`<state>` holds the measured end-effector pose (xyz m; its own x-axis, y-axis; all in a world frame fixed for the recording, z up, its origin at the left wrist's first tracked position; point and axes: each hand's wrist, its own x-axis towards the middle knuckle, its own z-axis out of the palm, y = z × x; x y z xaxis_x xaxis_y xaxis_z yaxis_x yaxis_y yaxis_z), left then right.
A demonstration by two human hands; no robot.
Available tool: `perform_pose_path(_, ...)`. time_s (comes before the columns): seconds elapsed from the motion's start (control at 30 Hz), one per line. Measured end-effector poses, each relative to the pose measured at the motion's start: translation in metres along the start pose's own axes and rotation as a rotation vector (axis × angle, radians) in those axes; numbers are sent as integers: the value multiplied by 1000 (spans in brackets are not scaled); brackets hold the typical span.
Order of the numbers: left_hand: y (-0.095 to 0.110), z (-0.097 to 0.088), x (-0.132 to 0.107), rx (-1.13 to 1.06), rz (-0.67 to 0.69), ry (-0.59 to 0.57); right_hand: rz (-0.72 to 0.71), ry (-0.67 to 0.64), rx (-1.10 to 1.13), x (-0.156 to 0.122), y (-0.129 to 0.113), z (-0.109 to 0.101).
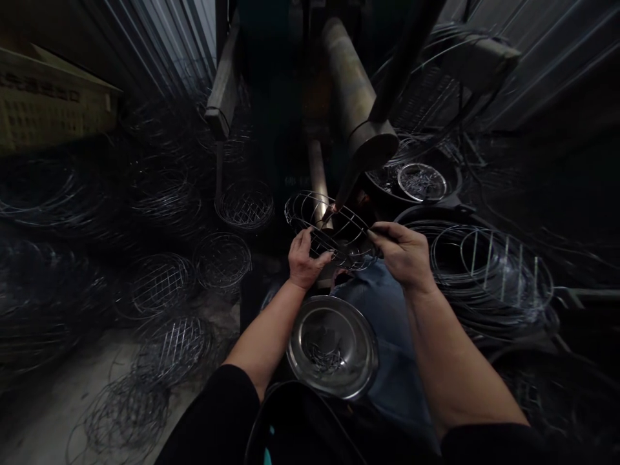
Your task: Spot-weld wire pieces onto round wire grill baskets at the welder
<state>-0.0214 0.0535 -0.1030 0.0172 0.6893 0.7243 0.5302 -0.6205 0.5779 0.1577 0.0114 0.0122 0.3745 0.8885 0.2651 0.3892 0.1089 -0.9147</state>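
A round wire basket [351, 223] of thin metal rods is held tilted between my hands at a welding machine. My left hand [305, 263] grips its near left side, with the thumb and fingers on the wires. The fingers of my right hand [404, 252] pinch the rim on the right. A pointed upper electrode [343, 192] meets the wires, with a small orange glow at its tip. Below it, a brass-coloured lower rod [318, 184] reaches into the basket. Just below my hands, a shallow metal bowl [365, 361] holds short wire pieces.
Stacks of round wire racks [165, 284] cover the floor on the left. At right lie coiled wire [450, 258] and a gridded wire rack [513, 258]. A small dish [422, 182] of metal bits sits behind them. The thick machine arm [353, 84] hangs overhead; a yellow crate [53, 103] stands far left.
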Motion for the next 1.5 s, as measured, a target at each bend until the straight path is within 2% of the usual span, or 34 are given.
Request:
perform_pose_path(0.17,1,-2,1,-24,5,4,9,-22,-31,1,-8,-1)
perform_pose_path(0.43,2,-2,3,51,8,17,-31,24,-22,0,1,3)
perform_pose_path(0.57,6,-2,1,24,-19,3,44,6,33,-2,1,-3)
perform_pose_path(0.67,7,-3,0,-27,-69,4,125,-120,116,-3,6,-14)
perform_pose_path(0.77,7,-4,-1,-91,-163,-33,123,-194,118,-3,7,-20)
perform_pose_path(0.97,3,-3,1,-169,-347,-35,31,-150,0,10,-11,-1)
perform_pose_path(1.2,2,-1,5,-199,-374,-31,-20,-122,-54,22,-20,11)
perform_pose_path(1.33,5,-4,5,-205,-379,-43,36,-140,7,18,-19,3)
perform_pose_path(1.5,10,-4,5,-356,-526,-66,158,-267,75,8,-13,-17)
